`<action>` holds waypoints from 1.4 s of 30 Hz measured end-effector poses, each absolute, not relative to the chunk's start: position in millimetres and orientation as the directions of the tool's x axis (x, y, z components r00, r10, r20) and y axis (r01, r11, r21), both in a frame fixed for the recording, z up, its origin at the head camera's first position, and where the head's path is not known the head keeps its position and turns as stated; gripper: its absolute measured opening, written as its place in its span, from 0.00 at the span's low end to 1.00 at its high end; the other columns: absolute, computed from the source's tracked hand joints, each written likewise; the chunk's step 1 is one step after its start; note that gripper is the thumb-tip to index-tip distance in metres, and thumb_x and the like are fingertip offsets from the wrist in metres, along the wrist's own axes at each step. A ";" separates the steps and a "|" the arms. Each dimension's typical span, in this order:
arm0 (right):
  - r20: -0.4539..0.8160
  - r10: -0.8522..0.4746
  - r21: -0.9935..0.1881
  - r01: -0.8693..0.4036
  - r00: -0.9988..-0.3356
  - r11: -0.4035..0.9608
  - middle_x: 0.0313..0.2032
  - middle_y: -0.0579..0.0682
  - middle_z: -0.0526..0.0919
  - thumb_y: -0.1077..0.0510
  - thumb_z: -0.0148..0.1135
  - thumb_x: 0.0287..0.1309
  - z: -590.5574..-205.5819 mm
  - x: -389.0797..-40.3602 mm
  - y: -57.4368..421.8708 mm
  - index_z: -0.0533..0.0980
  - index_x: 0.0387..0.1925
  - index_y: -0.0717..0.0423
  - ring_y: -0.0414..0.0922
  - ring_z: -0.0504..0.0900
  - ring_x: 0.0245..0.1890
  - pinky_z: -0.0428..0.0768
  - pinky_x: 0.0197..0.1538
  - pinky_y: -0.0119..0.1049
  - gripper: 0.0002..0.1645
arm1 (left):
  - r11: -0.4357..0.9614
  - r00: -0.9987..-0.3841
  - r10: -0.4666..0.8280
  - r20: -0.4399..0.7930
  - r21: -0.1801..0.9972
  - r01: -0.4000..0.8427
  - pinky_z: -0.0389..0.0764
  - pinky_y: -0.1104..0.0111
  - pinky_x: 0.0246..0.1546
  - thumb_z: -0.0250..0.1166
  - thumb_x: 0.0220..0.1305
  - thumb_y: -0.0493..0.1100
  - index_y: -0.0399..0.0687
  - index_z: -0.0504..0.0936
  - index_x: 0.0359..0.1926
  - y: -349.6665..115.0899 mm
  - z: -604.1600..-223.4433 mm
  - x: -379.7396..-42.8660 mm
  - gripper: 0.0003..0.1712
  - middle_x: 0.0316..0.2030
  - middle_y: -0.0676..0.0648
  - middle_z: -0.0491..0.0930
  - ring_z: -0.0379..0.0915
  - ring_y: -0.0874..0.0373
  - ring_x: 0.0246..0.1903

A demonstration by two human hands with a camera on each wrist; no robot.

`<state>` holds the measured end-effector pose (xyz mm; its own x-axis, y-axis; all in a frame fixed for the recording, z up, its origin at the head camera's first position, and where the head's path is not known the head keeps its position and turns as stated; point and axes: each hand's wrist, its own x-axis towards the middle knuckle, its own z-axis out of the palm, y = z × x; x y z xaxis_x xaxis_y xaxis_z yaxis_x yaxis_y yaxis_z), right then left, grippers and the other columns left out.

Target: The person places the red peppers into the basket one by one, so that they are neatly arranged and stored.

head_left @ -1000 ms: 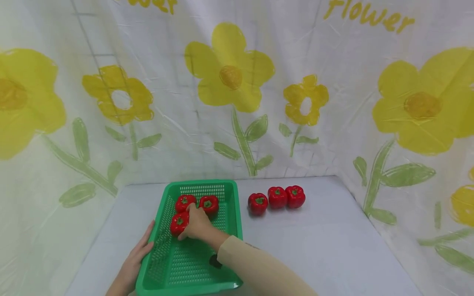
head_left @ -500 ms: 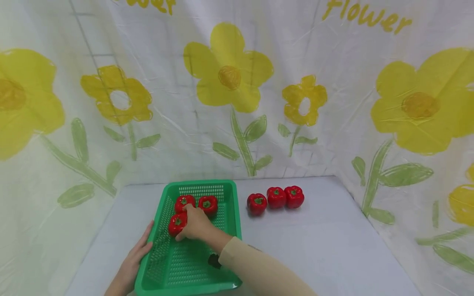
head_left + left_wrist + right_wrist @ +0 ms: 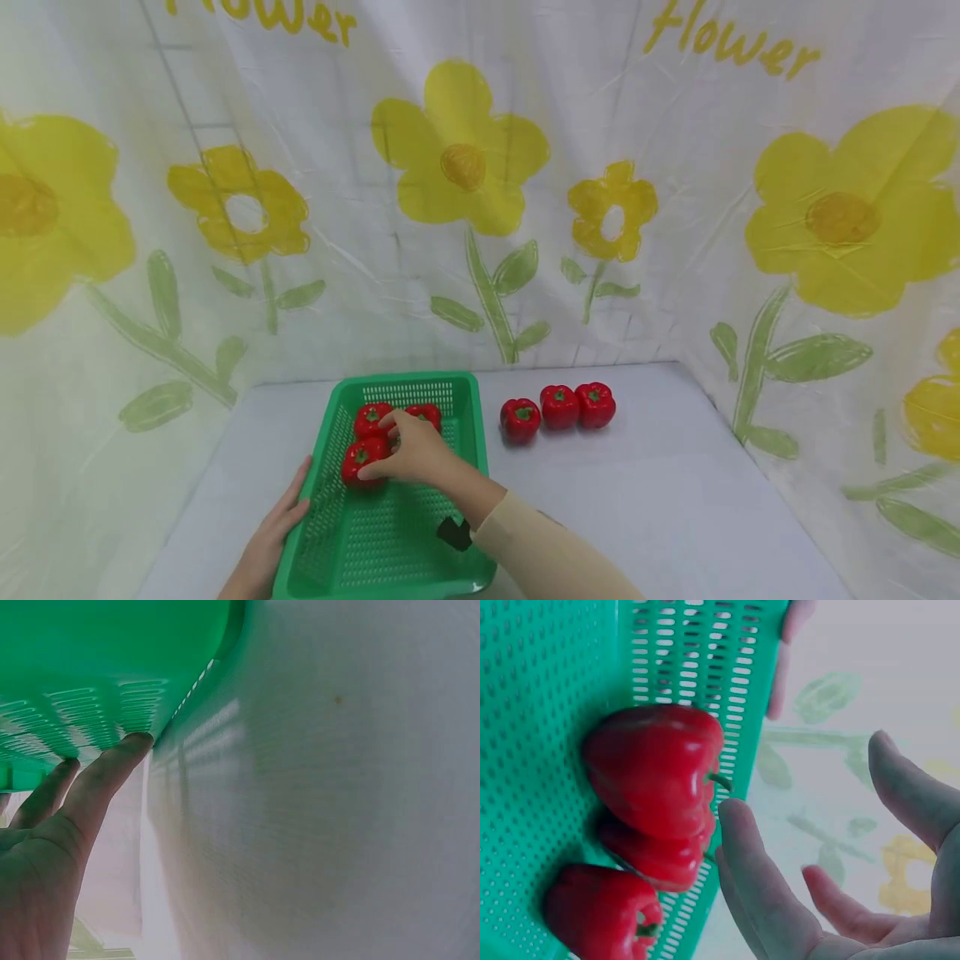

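Observation:
Three red bell peppers stand in the green plastic basket (image 3: 481,450): a front-left pepper (image 3: 360,460), a back-left pepper (image 3: 371,418) and a right pepper (image 3: 429,412) partly hidden by my hand. My right hand (image 3: 418,450) is above them with spread, bent fingers. In the right wrist view, that hand (image 3: 840,922) has nothing between fingers and thumb, and the nearest pepper (image 3: 652,765) sits apart from the fingertips or barely so. My left hand (image 3: 272,525) rests against the basket's left side; its straight fingers (image 3: 105,784) touch the slotted wall.
To the basket's right, three more red bell peppers stand on the white table (image 3: 637,500): one pepper (image 3: 521,421) slightly apart, and a pair (image 3: 577,407) side by side. A curtain (image 3: 337,292) with painted flowers hangs behind the table. A black device (image 3: 453,533) is at my right wrist.
My right hand has let go of the front-left pepper and lifted slightly up and to the right. The left hand stays on the basket. The head view has tilted up slightly.

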<state>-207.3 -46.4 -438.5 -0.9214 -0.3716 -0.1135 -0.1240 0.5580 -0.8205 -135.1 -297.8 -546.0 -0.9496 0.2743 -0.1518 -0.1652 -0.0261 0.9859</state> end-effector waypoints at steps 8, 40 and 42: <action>-0.073 -0.383 -0.874 -0.127 -0.921 0.470 0.55 0.50 0.82 0.47 0.78 0.53 -436.4 -204.9 -25.6 0.74 0.59 0.49 0.46 0.82 0.50 0.86 0.42 0.38 0.34 | -0.051 -0.948 0.296 -0.117 0.989 -0.138 0.74 0.72 0.58 0.37 0.83 0.56 0.75 0.33 0.80 -293.5 -548.8 -136.3 0.34 0.80 0.52 0.20 0.56 0.87 0.61; 0.290 0.002 -0.926 -0.281 -0.957 0.252 0.56 0.48 0.83 0.53 0.76 0.57 -457.1 -224.7 128.6 0.75 0.61 0.46 0.50 0.81 0.57 0.83 0.53 0.34 0.31 | -0.053 -0.946 0.315 -0.074 0.994 -0.095 0.76 0.72 0.57 0.35 0.83 0.53 0.71 0.32 0.80 -296.9 -548.5 -134.5 0.34 0.79 0.48 0.18 0.57 0.88 0.60; 0.300 0.028 -0.922 -0.283 -0.953 0.264 0.57 0.48 0.83 0.52 0.76 0.57 -459.4 -228.9 140.8 0.75 0.61 0.45 0.49 0.81 0.58 0.83 0.54 0.37 0.30 | -0.044 -0.948 0.312 -0.058 0.996 -0.076 0.75 0.72 0.57 0.35 0.84 0.53 0.70 0.32 0.81 -297.6 -548.2 -135.2 0.33 0.79 0.47 0.19 0.56 0.88 0.60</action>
